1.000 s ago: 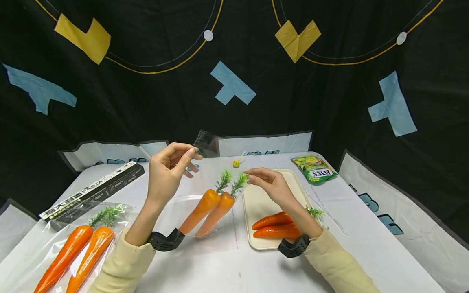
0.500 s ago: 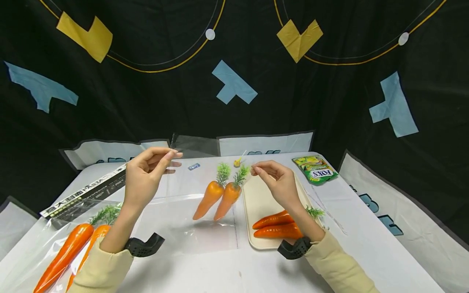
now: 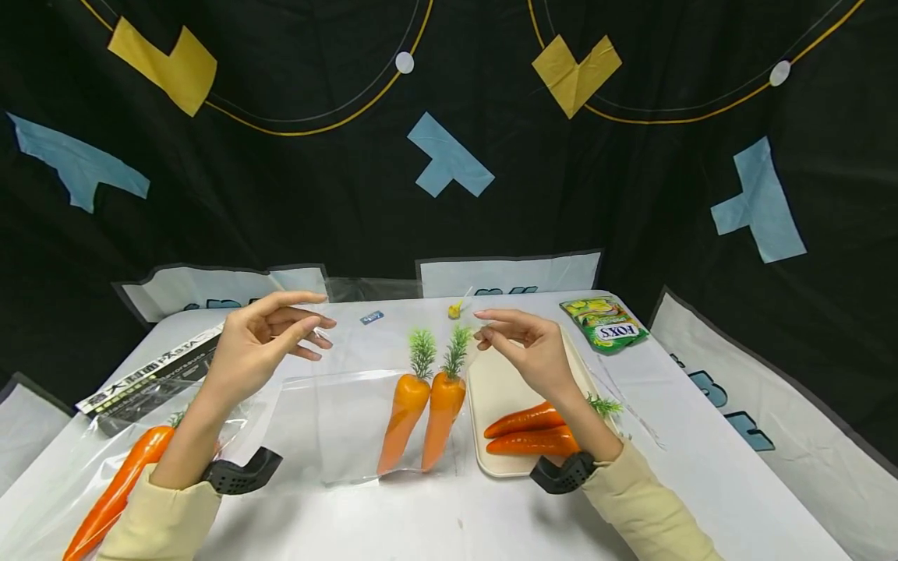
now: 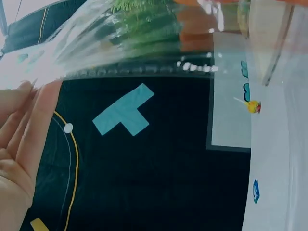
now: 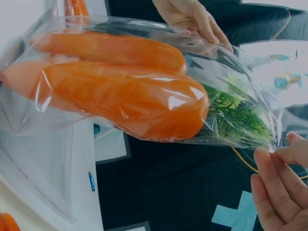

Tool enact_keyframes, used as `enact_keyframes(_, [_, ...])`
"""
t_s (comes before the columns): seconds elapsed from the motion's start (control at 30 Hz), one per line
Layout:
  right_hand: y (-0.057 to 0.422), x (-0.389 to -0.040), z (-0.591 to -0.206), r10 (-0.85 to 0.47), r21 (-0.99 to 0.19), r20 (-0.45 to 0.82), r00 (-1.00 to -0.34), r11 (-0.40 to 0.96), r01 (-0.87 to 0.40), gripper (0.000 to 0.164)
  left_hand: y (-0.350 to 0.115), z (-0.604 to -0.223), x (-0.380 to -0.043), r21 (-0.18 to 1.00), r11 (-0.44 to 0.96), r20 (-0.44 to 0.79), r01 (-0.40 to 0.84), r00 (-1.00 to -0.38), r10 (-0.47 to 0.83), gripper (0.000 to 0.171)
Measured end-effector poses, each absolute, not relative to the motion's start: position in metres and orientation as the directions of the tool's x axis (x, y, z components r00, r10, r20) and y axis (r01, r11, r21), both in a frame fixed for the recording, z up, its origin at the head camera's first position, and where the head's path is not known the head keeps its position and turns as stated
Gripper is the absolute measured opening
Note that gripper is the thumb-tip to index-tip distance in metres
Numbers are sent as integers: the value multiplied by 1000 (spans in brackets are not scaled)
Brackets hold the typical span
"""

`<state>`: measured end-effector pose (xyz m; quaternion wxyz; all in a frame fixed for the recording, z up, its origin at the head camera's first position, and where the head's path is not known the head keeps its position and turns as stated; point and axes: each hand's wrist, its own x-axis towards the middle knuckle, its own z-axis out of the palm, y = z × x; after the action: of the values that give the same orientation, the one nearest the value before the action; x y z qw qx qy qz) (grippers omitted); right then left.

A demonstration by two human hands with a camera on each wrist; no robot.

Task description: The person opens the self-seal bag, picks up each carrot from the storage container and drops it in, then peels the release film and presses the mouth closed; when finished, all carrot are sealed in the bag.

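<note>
A clear plastic bag point(image 3: 337, 428) hangs between my hands with two orange carrots point(image 3: 407, 421) inside, their green tops up and their tips near the bag's bottom right. My left hand point(image 3: 266, 339) pinches the upper left edge of the bag. At the upper right corner, the thumb and fingers of my right hand point(image 3: 526, 351) pinch the plastic beside the green tops point(image 5: 240, 118). In the right wrist view the film is drawn tight around the carrots. The left wrist view shows the bag's edge point(image 4: 139, 72) stretched out from the left fingers point(image 4: 29, 120).
On the right, a cream tray point(image 3: 480, 374) bears two more carrots point(image 3: 533, 442). Another bagged carrot point(image 3: 126, 483) lies at the front left, near a black and white box point(image 3: 175, 362). A green FOX'S pouch point(image 3: 605, 323) and a small yellow thing on a white stick point(image 3: 455, 311) lie farther back.
My left hand has moved left and slightly down, spreading the bag wider. The carrots have swung from leaning to nearly upright. The right hand has stayed almost in place.
</note>
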<state>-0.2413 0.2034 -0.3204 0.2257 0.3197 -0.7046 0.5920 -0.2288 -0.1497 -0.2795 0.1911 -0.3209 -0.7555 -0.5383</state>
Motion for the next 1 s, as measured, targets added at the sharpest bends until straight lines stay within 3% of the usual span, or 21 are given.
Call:
enact_keyframes(0.43, [201,-233,-314,-178,-746,632,-754,124,-655,15,-156,-285,-236,659,58,701,750,-641,314,23])
enact_keyframes(0.67, [195,-217,-300,-216,-651,709,-671,163,-741,15,-153,-286,-238,692,10,687,721,-663,297,15])
enact_keyframes(0.83, [193,-214,-298,-226,-590,753,-618,181,-786,14,-148,-284,-234,699,58,674,712,-684,278,12])
enact_keyframes(0.9, [193,-218,-303,-214,-606,737,-641,210,-767,11,-146,-283,-232,693,119,669,711,-695,262,9])
enact_keyframes(1.0, [193,-224,-311,-185,-654,688,-702,262,-710,9,-144,-283,-228,678,232,659,697,-717,230,20])
